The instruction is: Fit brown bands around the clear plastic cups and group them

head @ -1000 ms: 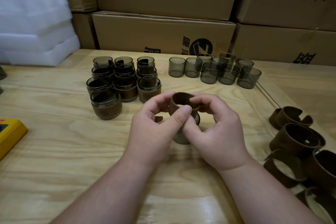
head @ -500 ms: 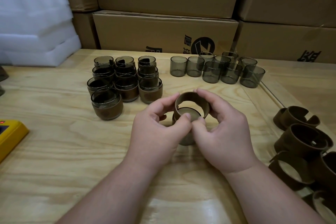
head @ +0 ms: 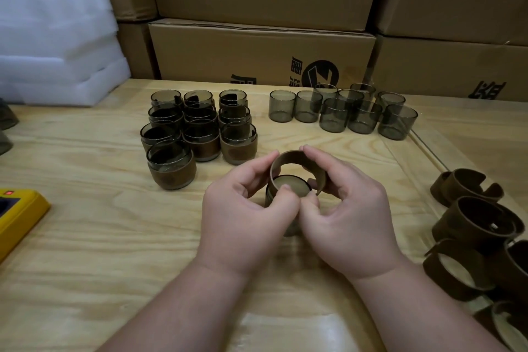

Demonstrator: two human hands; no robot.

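I've got the brown band [head: 297,164] pinched open between left hand [head: 245,208] and right hand [head: 351,208], tilted over the rim of the clear cup [head: 288,200] standing upright on the tabletop [head: 100,237] directly below, axes nearly aligned.

cup [head: 288,230] mostly behind hands, yellow device [head: 17,214] cut off

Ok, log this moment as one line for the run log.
step: fitting band over cup | left hand: holds band | right hand: holds band | band: above rim, not seated
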